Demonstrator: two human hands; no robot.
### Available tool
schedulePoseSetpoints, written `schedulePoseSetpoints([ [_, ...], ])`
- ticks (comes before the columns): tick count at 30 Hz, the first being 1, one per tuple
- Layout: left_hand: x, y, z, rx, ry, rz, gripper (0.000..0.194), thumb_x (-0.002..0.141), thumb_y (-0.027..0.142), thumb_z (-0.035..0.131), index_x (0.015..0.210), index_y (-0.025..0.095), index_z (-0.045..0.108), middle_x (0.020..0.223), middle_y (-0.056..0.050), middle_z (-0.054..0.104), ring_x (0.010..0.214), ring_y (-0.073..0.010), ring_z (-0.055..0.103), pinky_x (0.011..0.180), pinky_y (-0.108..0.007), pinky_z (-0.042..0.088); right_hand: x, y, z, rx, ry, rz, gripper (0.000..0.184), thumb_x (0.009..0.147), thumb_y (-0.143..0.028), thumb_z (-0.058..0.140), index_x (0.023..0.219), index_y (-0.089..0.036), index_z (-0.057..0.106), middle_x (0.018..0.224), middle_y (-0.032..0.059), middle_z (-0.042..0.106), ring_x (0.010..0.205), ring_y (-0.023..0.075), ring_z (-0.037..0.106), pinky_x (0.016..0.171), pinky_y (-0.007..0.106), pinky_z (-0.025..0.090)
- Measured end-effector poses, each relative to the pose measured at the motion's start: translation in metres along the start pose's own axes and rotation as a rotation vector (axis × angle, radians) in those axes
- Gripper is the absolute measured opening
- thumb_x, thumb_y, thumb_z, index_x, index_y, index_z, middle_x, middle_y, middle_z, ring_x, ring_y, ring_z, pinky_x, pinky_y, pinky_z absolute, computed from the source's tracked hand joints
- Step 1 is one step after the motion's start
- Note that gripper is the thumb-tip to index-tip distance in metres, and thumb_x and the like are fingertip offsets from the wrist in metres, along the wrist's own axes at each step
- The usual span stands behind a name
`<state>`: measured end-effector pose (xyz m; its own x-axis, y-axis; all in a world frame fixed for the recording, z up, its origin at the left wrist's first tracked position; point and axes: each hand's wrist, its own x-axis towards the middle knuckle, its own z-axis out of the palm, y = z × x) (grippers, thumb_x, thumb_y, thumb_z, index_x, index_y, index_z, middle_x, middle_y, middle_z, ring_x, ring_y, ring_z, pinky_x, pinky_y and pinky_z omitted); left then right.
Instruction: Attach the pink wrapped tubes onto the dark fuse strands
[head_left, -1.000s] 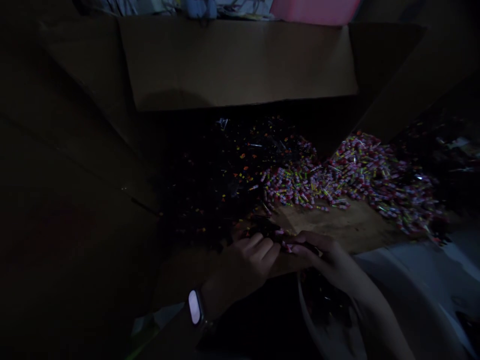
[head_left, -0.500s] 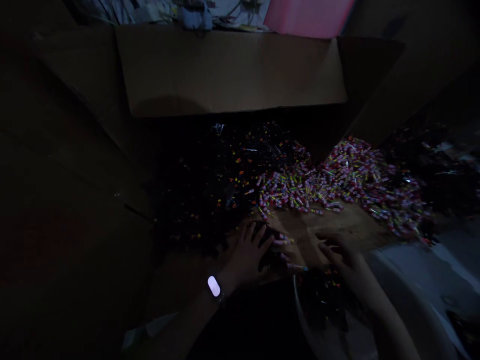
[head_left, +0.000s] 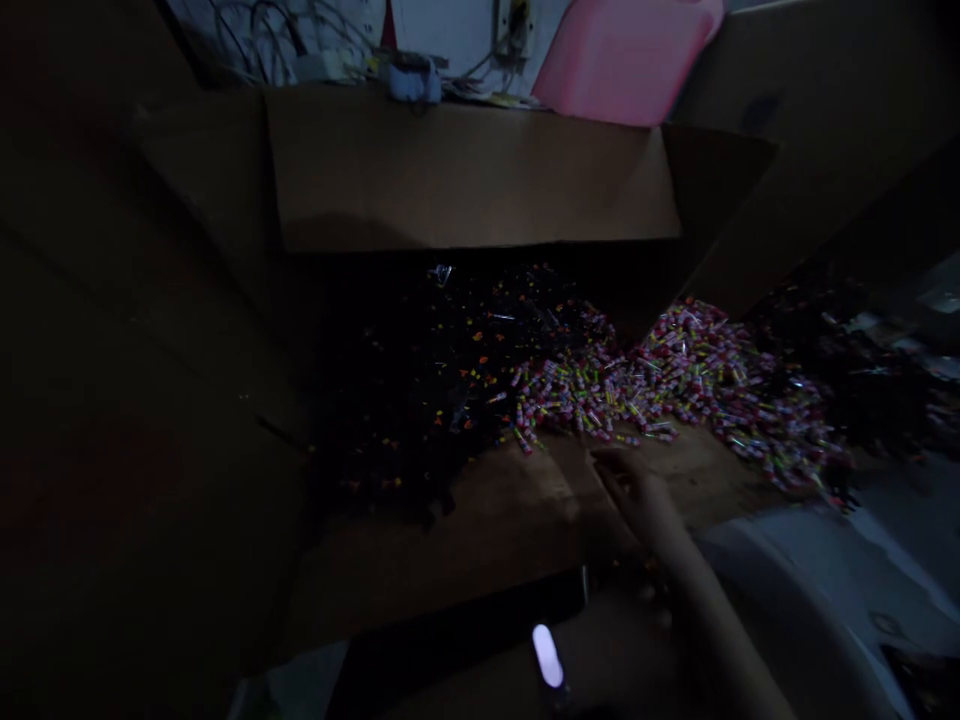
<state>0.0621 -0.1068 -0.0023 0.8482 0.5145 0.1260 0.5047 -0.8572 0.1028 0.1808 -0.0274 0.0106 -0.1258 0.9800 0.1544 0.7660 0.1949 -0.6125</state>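
Note:
My right hand (head_left: 631, 492) is just above the front of the wooden board (head_left: 510, 510), its fingers loosely bent and pointing left. Nothing shows between them in the dim light. Lower down, my left hand (head_left: 652, 603) reaches past my right forearm, near the tub's mouth. Its fingers are lost in shadow, and a lit wristband (head_left: 547, 656) is on that wrist. Beyond my right hand lies a heap of small pink, white and yellow tube-like pieces (head_left: 585, 385). To its left is a dark pile (head_left: 405, 400) flecked with orange and yellow bits.
A cardboard box's flap (head_left: 472, 175) hangs over the piles, with a tall cardboard side (head_left: 150, 400) at left. Behind stand a pink plastic container (head_left: 626, 60) and some cables. A pale tub (head_left: 780, 600) is at lower right, and another dark heap (head_left: 862, 370) lies far right.
My left hand has swept from the board right and down toward the tub. The few tube-like pieces near it no longer show on the board. My right hand has shifted slightly left.

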Motion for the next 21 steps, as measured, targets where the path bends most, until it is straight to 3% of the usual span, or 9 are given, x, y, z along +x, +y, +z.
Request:
schedulePoseSetpoints([
  [3, -0.027, -0.037, -0.004, -0.125, 0.126, -0.078, 0.026, 0.086, 0.028, 0.051, 0.111, 0.026, 0.06, 0.119, -0.007, 0.059, 0.116, -0.0228, 0.05, 0.093, -0.042, 0.047, 0.03, -0.012, 0.038, -0.054, -0.055, -0.067, 0.028, 0.087, -0.017, 0.045, 0.111, -0.017, 0.059, 0.109, 0.0115, 0.064, 0.094, 0.0213, 0.062, 0.08, 0.032, 0.048],
  [7, -0.057, -0.086, -0.01, -0.286, 0.382, -0.401, 0.021, 0.087, 0.011, 0.047, 0.103, 0.016, 0.059, 0.107, -0.007, 0.063, 0.111, -0.0198, 0.052, 0.096, -0.043, 0.046, 0.058, -0.023, 0.077, -0.147, -0.058, -0.09, 0.027, 0.084, -0.01, 0.047, 0.107, -0.015, 0.06, 0.11, 0.0152, 0.061, 0.109, 0.0272, 0.052, 0.095, 0.041, 0.039],
  [10, -0.08, -0.109, -0.016, -0.234, 0.462, -0.431, 0.021, 0.087, 0.011, 0.046, 0.1, 0.017, 0.061, 0.102, -0.005, 0.064, 0.109, -0.0201, 0.054, 0.094, -0.044, 0.047, 0.061, -0.023, 0.085, -0.185, -0.058, -0.097, 0.034, 0.085, -0.013, 0.049, 0.118, -0.013, 0.053, 0.117, 0.0177, 0.055, 0.108, 0.0272, 0.051, 0.093, 0.041, 0.039],
  [14, -0.116, -0.134, -0.017, 0.032, 0.601, -0.547, 0.024, 0.087, 0.014, 0.046, 0.105, 0.017, 0.063, 0.111, -0.009, 0.063, 0.117, -0.0249, 0.049, 0.098, -0.05, 0.042, 0.057, -0.017, 0.076, -0.176, -0.126, -0.163, 0.043, 0.083, -0.023, 0.055, 0.124, -0.012, 0.046, 0.126, 0.0187, 0.045, 0.103, 0.0249, 0.053, 0.088, 0.036, 0.043],
  [18, -0.142, -0.15, -0.006, 0.229, 0.481, -0.771, 0.037, 0.087, 0.024, 0.049, 0.122, 0.013, 0.056, 0.134, -0.017, 0.049, 0.127, -0.0329, 0.038, 0.102, -0.056, 0.032, 0.064, -0.021, 0.074, -0.144, -0.216, -0.256, 0.024, 0.085, -0.013, 0.047, 0.105, -0.02, 0.058, 0.115, 0.0098, 0.055, 0.108, 0.0216, 0.052, 0.094, 0.033, 0.039],
  [21, -0.146, -0.153, 0.003, 0.272, 0.367, -0.827, 0.045, 0.089, 0.029, 0.046, 0.132, 0.016, 0.046, 0.142, -0.015, 0.041, 0.129, -0.0316, 0.038, 0.105, -0.058, 0.023, 0.072, -0.029, 0.079, -0.074, -0.204, -0.283, 0.018, 0.085, -0.012, 0.048, 0.093, -0.022, 0.061, 0.107, 0.0065, 0.06, 0.108, 0.0198, 0.052, 0.095, 0.031, 0.038],
])
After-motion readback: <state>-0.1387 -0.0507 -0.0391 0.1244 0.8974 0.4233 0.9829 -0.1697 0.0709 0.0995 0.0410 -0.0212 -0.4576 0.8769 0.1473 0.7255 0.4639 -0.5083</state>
